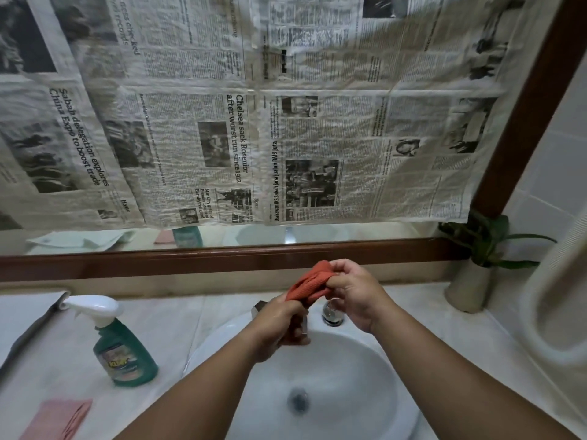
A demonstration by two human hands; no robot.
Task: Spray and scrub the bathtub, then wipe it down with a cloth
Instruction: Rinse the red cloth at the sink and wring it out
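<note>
Both my hands hold a bunched orange cloth (313,282) over the back of a white washbasin (365,392). My right hand (352,292) grips its upper end, and my left hand (281,323) grips its lower end just below. The cloth looks twisted between them. A green spray bottle (122,350) with a white trigger head stands upright on the counter to the left of the basin. The tap (303,325) is mostly hidden behind my left hand. No bathtub is in view.
A chrome knob (332,314) sits at the basin's back rim. A pink folded cloth (58,419) lies at the counter's front left. Newspaper (286,122) covers the wood-framed mirror. A potted plant (473,281) stands in the right corner. A white towel (25,309) lies far left.
</note>
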